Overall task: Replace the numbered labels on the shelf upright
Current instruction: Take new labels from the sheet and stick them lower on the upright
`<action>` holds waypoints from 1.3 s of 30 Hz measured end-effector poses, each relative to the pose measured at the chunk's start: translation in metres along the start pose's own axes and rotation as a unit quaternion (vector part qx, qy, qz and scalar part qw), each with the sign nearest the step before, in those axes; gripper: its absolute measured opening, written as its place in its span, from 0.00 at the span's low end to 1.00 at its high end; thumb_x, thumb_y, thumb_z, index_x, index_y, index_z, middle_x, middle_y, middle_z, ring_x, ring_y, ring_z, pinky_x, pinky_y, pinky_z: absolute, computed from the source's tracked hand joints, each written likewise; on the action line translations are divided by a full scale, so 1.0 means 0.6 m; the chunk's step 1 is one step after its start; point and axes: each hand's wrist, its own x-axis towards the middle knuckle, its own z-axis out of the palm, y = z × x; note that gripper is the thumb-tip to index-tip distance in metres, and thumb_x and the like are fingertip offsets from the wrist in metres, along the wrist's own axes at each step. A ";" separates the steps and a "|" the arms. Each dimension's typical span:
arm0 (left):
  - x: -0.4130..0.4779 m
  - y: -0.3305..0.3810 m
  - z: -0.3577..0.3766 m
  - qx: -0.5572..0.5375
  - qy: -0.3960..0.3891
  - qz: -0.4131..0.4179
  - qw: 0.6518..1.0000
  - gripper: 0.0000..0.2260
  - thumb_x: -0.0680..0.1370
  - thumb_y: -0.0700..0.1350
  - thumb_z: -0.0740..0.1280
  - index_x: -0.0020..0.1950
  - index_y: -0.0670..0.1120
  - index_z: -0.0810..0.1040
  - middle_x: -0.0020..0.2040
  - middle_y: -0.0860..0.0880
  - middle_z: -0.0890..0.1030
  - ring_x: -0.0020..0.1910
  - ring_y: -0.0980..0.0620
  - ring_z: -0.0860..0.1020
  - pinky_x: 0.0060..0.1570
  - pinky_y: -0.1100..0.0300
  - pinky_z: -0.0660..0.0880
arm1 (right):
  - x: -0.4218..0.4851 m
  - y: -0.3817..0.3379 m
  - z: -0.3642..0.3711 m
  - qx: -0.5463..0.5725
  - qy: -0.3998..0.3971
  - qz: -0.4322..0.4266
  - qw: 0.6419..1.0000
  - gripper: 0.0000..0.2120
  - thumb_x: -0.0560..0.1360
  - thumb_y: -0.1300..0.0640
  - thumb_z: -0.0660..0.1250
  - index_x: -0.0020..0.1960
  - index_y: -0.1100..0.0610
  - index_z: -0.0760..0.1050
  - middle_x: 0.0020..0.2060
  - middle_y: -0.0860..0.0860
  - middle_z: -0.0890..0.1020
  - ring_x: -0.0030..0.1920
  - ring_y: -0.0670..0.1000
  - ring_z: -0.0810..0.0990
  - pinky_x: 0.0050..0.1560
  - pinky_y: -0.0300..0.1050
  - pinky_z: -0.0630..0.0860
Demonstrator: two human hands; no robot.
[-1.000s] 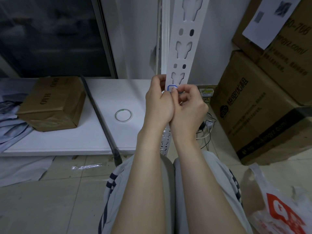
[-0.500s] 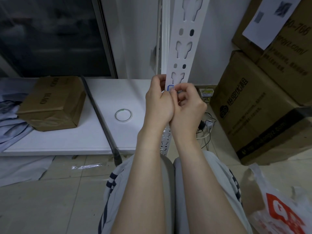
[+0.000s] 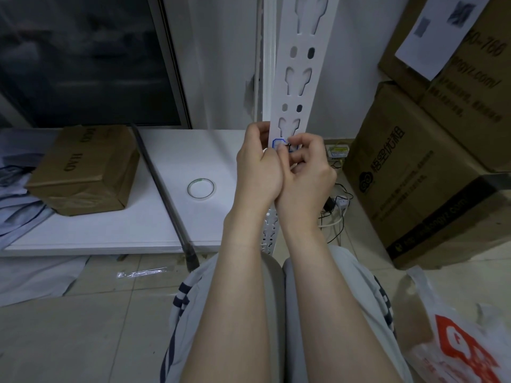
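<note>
shelf upright [image 3: 300,87]: a white slotted metal strip is standing almost vertical in front of the seated person, its lower end running down behind both wrists toward the floor.
label [image 3: 277,142]: a small sticker with a blue border is sitting on the face of the upright, just under a keyhole slot; fingertips are covering most of it (any number on it cannot be read).
left hand [image 3: 258,167]: it is gripping the upright from the left edge, fingers curling round behind the strip, thumb pressing on the label.
right hand [image 3: 307,175]: it is touching the left hand, fingers curled in, index and thumb pinching at the label's right side.
desk [image 3: 110,225]: a low white surface is lying to the left, near floor level.
tape roll [image 3: 201,188]: it is lying flat on the desk, left of the hands and apart from them.
small box [image 3: 85,170]: brown cardboard, resting on the desk's left part.
dark rod [image 3: 163,189]: it is lying diagonally across the desk, between the box and the tape roll.
large cartons [image 3: 414,175]: they are stacked on the right.
plastic bag [image 3: 456,341]: white with red print, lying at lower right.
</note>
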 end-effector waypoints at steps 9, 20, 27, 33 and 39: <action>0.001 0.000 0.000 0.001 -0.003 0.000 1.000 0.17 0.76 0.31 0.58 0.59 0.48 0.73 0.55 0.50 0.82 0.55 0.52 0.81 0.60 0.49 0.78 | 0.000 0.003 0.000 0.022 -0.024 -0.016 0.999 0.02 0.75 0.58 0.68 0.45 0.56 0.78 0.28 0.49 0.78 0.27 0.54 0.75 0.32 0.59 0.75; 0.000 0.002 -0.001 -0.003 -0.006 0.002 1.000 0.16 0.76 0.32 0.58 0.57 0.49 0.73 0.56 0.49 0.82 0.55 0.50 0.81 0.59 0.48 0.78 | -0.001 -0.002 0.000 0.022 -0.005 0.003 1.000 0.07 0.75 0.56 0.69 0.51 0.57 0.76 0.31 0.47 0.80 0.29 0.53 0.77 0.35 0.57 0.76; -0.001 0.002 -0.001 0.004 -0.004 0.005 1.000 0.16 0.76 0.33 0.57 0.58 0.50 0.73 0.56 0.50 0.81 0.56 0.51 0.81 0.60 0.48 0.77 | -0.001 0.001 0.003 0.024 -0.019 0.002 1.000 0.03 0.76 0.56 0.68 0.46 0.56 0.78 0.30 0.47 0.79 0.29 0.52 0.77 0.33 0.58 0.76; 0.001 -0.001 0.000 0.002 -0.001 0.001 1.000 0.16 0.76 0.32 0.57 0.59 0.47 0.73 0.55 0.51 0.82 0.56 0.51 0.81 0.60 0.49 0.78 | 0.002 0.001 0.000 0.053 -0.044 0.011 0.998 0.01 0.76 0.59 0.68 0.46 0.57 0.78 0.30 0.46 0.79 0.30 0.50 0.78 0.36 0.58 0.77; 0.002 -0.002 -0.004 -0.009 0.002 0.001 1.000 0.18 0.75 0.33 0.55 0.61 0.45 0.74 0.57 0.48 0.82 0.57 0.50 0.80 0.62 0.49 0.77 | 0.001 -0.005 -0.002 0.084 -0.073 0.017 0.994 0.02 0.76 0.60 0.68 0.45 0.56 0.77 0.31 0.45 0.80 0.32 0.50 0.79 0.38 0.57 0.78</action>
